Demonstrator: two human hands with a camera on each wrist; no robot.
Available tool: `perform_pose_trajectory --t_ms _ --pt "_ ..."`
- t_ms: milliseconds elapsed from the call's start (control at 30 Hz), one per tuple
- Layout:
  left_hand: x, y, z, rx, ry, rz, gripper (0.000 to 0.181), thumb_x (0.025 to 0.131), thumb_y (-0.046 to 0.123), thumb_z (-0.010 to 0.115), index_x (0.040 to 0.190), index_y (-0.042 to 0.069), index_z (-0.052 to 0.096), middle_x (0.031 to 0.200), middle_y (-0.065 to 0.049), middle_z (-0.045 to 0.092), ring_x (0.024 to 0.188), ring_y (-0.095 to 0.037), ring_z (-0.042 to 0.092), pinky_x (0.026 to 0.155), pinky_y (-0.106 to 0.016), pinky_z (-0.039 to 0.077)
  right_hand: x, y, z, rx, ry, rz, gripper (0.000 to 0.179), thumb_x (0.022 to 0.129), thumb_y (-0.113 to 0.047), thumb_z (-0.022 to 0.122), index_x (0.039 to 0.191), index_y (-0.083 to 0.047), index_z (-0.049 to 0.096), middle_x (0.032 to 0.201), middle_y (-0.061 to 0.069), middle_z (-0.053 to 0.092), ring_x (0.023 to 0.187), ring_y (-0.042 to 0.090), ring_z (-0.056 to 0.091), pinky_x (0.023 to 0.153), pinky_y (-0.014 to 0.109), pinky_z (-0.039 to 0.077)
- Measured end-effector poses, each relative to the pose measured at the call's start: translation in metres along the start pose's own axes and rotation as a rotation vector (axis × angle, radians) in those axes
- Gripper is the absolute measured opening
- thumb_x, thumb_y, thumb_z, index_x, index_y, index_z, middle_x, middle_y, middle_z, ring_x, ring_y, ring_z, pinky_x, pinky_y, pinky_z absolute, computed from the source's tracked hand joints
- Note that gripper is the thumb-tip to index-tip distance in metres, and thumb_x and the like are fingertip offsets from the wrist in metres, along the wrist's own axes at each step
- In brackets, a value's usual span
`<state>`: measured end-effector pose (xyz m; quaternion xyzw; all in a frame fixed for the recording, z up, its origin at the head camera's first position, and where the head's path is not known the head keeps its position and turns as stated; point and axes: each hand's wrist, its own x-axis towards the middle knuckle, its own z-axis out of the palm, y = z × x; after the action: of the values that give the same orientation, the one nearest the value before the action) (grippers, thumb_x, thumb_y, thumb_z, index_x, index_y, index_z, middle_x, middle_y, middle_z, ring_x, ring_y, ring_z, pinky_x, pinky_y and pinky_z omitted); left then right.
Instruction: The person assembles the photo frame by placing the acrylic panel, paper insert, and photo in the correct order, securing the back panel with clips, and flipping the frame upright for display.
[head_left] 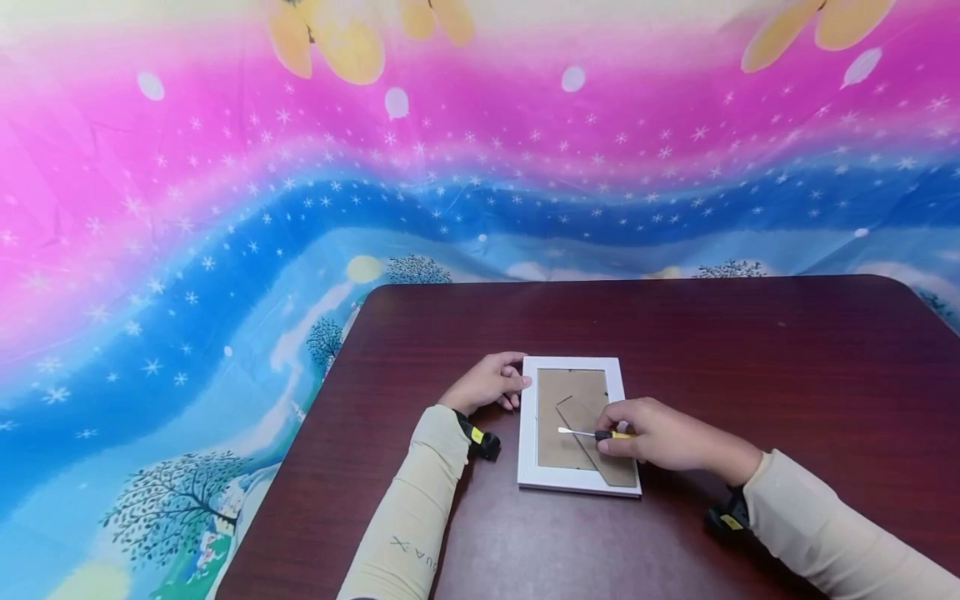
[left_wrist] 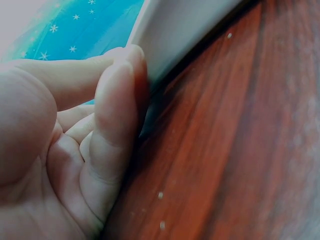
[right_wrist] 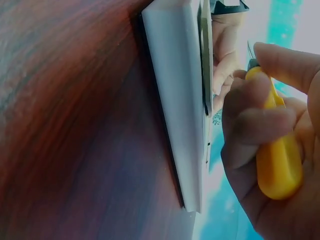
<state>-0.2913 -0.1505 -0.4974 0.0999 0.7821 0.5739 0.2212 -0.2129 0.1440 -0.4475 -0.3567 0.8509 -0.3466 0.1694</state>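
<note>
A white picture frame [head_left: 528, 442] lies back side up on the table, showing its brown backing board [head_left: 570, 385]. A brown stand leg [head_left: 617, 473] slants across that board, its lower end over the frame's bottom right corner. My left hand [head_left: 486, 383] holds the frame's left edge near the top, with thumb and index finger against the rim [left_wrist: 170, 35]. In my right hand [head_left: 663, 433] is a screwdriver [right_wrist: 280, 165] with a yellow and black handle. Its metal shaft [head_left: 579, 432] points left above the board; whether the tip touches anything I cannot tell.
The dark reddish-brown table [head_left: 712, 350] has rounded far corners. Behind it hangs a colourful cloth [head_left: 480, 167] with snowflakes and trees. Both forearms wear pale sleeves [head_left: 408, 508] and black wrist straps [head_left: 483, 442].
</note>
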Motion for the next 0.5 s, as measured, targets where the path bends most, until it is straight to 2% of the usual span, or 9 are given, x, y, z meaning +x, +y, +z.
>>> perform_pose_trajectory --t_ms 133,333,500 --pt "0.000 0.000 0.000 0.001 0.005 0.001 0.062 0.094 0.011 0.066 0.148 0.002 0.036 0.078 -0.011 0.063 0.058 -0.019 0.061 0.054 -0.033 0.056 0.005 -0.001 0.003 -0.115 0.071 -0.032 0.006 0.091 -0.025 0.071 0.093 -0.022 0.067 0.085 -0.016 0.058 0.079 0.006 0.053 0.069 0.028 0.047" --pt "0.001 -0.001 0.001 0.000 0.011 0.002 0.062 0.094 0.011 0.066 0.148 0.003 0.037 0.077 -0.011 0.063 0.058 -0.019 0.061 0.055 -0.034 0.057 0.009 -0.004 0.009 -0.229 0.160 -0.100 0.011 0.093 -0.024 0.068 0.101 -0.017 0.072 0.093 -0.016 0.060 0.083 0.004 0.056 0.072 0.030 0.051" --pt "0.001 -0.001 0.001 0.003 0.018 0.002 0.062 0.094 0.012 0.066 0.148 0.003 0.037 0.078 -0.011 0.063 0.058 -0.019 0.061 0.055 -0.033 0.056 0.015 -0.004 0.018 -0.407 0.227 -0.158 0.018 0.093 -0.025 0.068 0.105 -0.013 0.074 0.090 -0.013 0.058 0.077 0.002 0.054 0.066 0.028 0.050"
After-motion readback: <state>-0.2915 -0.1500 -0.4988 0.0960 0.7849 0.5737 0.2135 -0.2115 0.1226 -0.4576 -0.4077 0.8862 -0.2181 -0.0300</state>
